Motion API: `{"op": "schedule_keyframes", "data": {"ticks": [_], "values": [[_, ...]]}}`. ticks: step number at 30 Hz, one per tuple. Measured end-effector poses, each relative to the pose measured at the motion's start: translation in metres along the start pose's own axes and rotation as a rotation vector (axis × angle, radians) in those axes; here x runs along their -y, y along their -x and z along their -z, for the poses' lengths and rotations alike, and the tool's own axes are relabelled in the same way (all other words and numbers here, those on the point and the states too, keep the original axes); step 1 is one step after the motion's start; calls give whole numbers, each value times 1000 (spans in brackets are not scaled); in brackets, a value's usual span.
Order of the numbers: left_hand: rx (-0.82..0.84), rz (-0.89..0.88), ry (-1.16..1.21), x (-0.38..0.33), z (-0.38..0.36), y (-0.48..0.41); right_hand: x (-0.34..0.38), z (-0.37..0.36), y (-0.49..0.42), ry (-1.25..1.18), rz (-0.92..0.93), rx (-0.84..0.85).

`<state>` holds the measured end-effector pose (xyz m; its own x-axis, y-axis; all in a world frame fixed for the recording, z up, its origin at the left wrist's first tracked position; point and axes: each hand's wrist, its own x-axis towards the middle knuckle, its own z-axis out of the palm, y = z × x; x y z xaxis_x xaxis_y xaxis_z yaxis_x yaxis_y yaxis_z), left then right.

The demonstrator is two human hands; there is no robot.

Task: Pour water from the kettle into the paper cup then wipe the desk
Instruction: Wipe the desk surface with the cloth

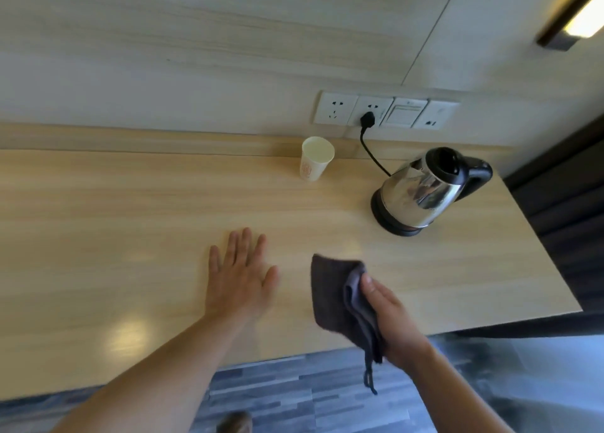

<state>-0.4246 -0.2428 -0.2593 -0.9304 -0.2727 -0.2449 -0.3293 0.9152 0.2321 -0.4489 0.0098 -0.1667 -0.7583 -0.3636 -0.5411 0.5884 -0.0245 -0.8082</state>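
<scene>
A steel kettle (421,190) with a black lid and handle stands on its black base at the right end of the light wooden desk (130,223). A white paper cup (315,159) stands upright near the back edge, left of the kettle. My right hand (390,315) grips a dark grey cloth (333,295) that hangs and rests on the desk near the front edge. My left hand (240,274) lies flat on the desk, fingers spread, holding nothing, left of the cloth.
The kettle's black cord (372,153) runs to a plug in a wall socket strip (385,113) behind the cup. The desk ends just right of the kettle, beside a dark curtain (568,223). Grey plank floor (310,393) lies below the front edge.
</scene>
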Motion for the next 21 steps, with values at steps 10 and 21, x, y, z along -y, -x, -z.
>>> {"op": "schedule_keyframes", "data": {"ticks": [10, 21], "values": [[17, -17, -19, 5, -6, -12, 86, -11, -174, 1339, 432, -37], [19, 2, -35, 3, -1, -12, 46, -1, -226, 1787, 398, 31]]}}
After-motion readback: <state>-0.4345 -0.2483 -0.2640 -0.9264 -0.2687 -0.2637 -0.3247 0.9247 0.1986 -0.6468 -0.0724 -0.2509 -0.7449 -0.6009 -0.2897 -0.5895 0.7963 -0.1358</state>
